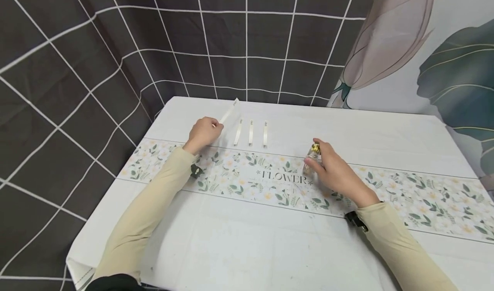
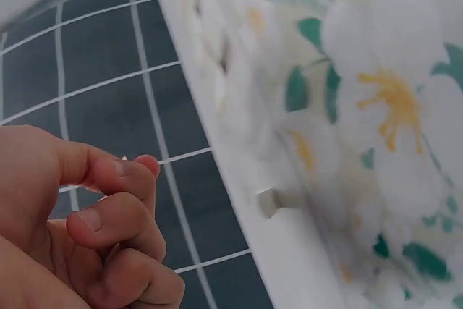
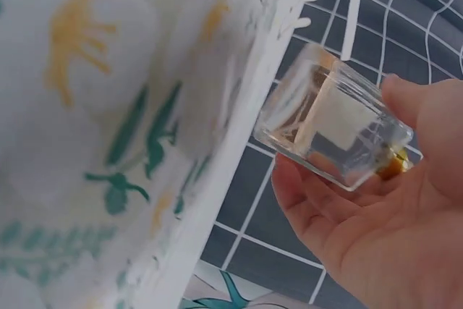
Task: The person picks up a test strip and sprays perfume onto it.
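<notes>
My left hand point(image 1: 203, 133) pinches one end of a white paper strip point(image 1: 230, 110), raised over the table's far left part and slanting away to the right. Seen from the left wrist, the hand's point(image 2: 108, 229) fingers are curled and the strip is mostly hidden. Just right of it, three more strips point(image 1: 251, 133) lie side by side, each with small dark print at its far end. My right hand point(image 1: 335, 170) grips a clear glass perfume bottle point(image 3: 333, 121) with a gold-coloured neck point(image 1: 315, 147). The bottle is tilted, its base facing the right wrist camera.
A white tablecloth point(image 1: 239, 235) covers the table, with a floral band point(image 1: 424, 201) lettered FLOWER across it. Behind hangs a dark cloth with a white grid point(image 1: 270, 37). A curtain with large leaves and petals point(image 1: 390, 37) hangs at the back right.
</notes>
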Motion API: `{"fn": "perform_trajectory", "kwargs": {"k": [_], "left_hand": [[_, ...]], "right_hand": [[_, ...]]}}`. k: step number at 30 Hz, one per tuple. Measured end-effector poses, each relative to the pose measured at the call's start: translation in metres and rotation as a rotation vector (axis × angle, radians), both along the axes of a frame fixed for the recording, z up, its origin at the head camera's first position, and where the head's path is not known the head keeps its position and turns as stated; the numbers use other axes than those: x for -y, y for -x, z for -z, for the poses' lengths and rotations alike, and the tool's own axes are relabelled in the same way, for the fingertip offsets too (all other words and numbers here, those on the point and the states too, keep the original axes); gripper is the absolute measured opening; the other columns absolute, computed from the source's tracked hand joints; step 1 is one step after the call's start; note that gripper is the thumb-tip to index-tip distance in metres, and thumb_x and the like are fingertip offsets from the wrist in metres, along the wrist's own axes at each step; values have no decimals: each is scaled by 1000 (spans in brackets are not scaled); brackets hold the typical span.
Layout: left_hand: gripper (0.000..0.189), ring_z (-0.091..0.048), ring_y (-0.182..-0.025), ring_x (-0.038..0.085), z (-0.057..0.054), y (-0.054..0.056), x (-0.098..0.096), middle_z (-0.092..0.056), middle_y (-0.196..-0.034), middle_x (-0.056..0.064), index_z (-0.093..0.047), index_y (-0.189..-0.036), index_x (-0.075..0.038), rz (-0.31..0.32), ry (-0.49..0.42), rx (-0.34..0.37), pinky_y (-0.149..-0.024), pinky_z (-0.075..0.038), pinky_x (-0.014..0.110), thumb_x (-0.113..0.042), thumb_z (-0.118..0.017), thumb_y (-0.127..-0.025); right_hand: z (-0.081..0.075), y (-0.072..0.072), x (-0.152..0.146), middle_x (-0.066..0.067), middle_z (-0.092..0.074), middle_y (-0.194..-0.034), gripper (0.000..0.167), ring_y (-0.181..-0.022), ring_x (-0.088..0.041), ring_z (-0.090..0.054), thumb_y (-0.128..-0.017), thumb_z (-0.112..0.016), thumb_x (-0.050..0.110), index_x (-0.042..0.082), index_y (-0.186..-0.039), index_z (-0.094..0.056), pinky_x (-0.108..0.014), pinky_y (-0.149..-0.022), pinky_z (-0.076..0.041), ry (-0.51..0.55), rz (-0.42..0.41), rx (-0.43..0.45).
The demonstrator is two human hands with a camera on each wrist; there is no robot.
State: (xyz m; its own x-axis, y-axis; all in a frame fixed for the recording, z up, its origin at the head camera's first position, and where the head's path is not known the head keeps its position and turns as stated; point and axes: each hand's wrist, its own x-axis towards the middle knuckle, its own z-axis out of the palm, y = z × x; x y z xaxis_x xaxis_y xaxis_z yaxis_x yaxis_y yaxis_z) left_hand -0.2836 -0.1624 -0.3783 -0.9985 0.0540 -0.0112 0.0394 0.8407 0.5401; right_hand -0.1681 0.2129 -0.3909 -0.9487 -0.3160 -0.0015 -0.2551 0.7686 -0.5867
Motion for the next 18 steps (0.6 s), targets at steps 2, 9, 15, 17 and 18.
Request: {"fn": "perform_trajectory", "kwargs": {"k": [2,9,15,17,18], "left_hand": [[33,-43,-54,15,-6,-6,2,-51,-59,-2,-74,-93,-6,-11,-17,-30,-50,-32,28,-27,-50,-102],[34,-35,-43,11,-29,-24,5,-43,-50,-6,-75,-100,-3,-4,-90,-153,-42,-26,25,-24,-48,-101],[31,-37,-44,13,-48,-36,2,-46,-51,-3,-76,-98,-5,32,-139,-269,-43,-26,26,-21,-49,-102],[31,-37,-44,15,-55,-40,0,-47,-52,-2,-76,-96,-6,41,-150,-296,-43,-25,27,-21,-49,-101],[31,-37,-44,16,-58,-42,-2,-47,-52,-2,-75,-95,-7,42,-154,-310,-44,-25,28,-21,-49,-101]], "right_hand": [[-3,0,-1,-37,-28,-155,78,-134,-52,-44,-109,-41,45,-2,-161,-6,-66,-107,-38,18,19,-21],[-16,2,1,-31,-38,-140,77,-109,-43,-54,-109,-37,49,7,-164,-3,-59,-86,-47,93,107,-116],[-27,5,4,-29,-37,-135,67,-93,-36,-49,-110,-36,37,13,-164,-4,-55,-83,-41,178,156,-212],[-32,6,5,-30,-35,-143,63,-103,-40,-51,-110,-35,32,13,-164,-7,-59,-87,-41,211,175,-253],[-34,6,6,-29,-34,-147,62,-104,-40,-52,-110,-34,30,14,-164,-9,-58,-88,-41,227,187,-273]]}}
